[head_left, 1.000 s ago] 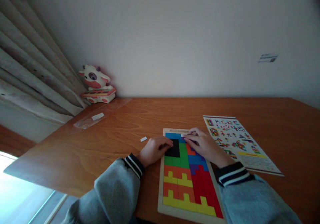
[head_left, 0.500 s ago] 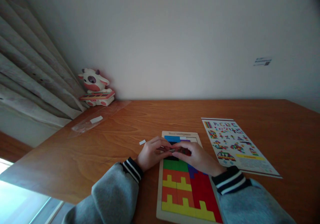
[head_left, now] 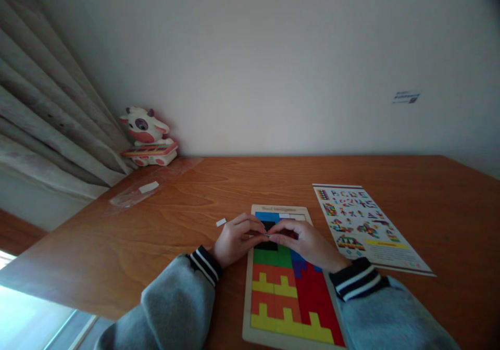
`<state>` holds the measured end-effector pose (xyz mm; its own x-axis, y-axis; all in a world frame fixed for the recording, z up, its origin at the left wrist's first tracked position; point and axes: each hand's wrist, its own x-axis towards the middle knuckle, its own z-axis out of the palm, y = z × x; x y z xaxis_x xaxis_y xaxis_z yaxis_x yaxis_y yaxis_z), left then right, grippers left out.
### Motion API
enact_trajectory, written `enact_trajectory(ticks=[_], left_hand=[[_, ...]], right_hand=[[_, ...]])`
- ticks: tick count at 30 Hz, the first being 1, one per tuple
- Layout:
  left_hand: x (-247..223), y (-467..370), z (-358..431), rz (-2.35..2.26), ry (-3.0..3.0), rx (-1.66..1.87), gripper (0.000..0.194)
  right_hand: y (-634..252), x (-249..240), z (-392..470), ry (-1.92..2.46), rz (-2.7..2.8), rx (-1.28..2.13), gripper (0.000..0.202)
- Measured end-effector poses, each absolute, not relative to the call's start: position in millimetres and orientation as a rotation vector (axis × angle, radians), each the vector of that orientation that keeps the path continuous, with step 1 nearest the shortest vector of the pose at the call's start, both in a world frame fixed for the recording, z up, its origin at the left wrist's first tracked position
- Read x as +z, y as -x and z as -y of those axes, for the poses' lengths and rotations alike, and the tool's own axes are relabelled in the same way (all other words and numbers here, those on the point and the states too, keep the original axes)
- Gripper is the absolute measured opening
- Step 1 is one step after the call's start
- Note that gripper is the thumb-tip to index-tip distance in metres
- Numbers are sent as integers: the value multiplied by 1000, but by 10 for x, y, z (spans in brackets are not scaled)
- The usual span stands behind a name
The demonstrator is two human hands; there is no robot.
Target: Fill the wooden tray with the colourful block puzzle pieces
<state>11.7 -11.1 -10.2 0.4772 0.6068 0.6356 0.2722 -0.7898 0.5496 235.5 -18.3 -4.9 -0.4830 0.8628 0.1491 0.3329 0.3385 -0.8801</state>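
A wooden puzzle board (head_left: 247, 316) lies in front of me, filled with yellow, orange, red, green, purple and blue block pieces. Near its top a dark patch (head_left: 269, 246) shows among the pieces. Above that patch my left hand (head_left: 238, 239) and my right hand (head_left: 307, 241) meet at the fingertips, thumb and fingers of each closed in a pinch. Between them is a small pale piece (head_left: 267, 234), mostly covered by the fingers; its exact kind is hidden.
A printed pattern sheet (head_left: 371, 225) lies right of the board. Left of my left hand is a small white piece (head_left: 221, 222). Clear plastic wrapping (head_left: 128, 198) with a white label sits farther left, near a toy cow with a keyboard (head_left: 148, 136) by the wall.
Both hands stay over the upper board, with the fingertips drawn slightly closer around the small pale piece. The whole view has shifted a little.
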Motion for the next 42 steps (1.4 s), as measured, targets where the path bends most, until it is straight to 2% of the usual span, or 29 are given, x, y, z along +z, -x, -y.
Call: enact_trajectory(ticks=[3,7,13,20,32,42], left_hand=[[-72,-117,123,-757,-2379,1171,10],[-39,-10,62,-845,-2515,1055,16],[-69,545,-197,-1037,-2701,900,18],[-171,1105,-244,-1126,-2674,697,25],[-222,1035,-230,-1106,-2608,709,17],[-213,1033,-219,-1134,-2588,710,18]], right_hand=[[-2400,-59,154,1037,1942,1106,28],[-2608,-125,46,1146,1734,890,31],[-2927,-269,-99,1251,1507,741,35],[-2909,-318,-88,1350,1623,619,26],[-2862,-391,-72,1449,2027,280,26],[-2855,-287,1,1370,2150,241,31]])
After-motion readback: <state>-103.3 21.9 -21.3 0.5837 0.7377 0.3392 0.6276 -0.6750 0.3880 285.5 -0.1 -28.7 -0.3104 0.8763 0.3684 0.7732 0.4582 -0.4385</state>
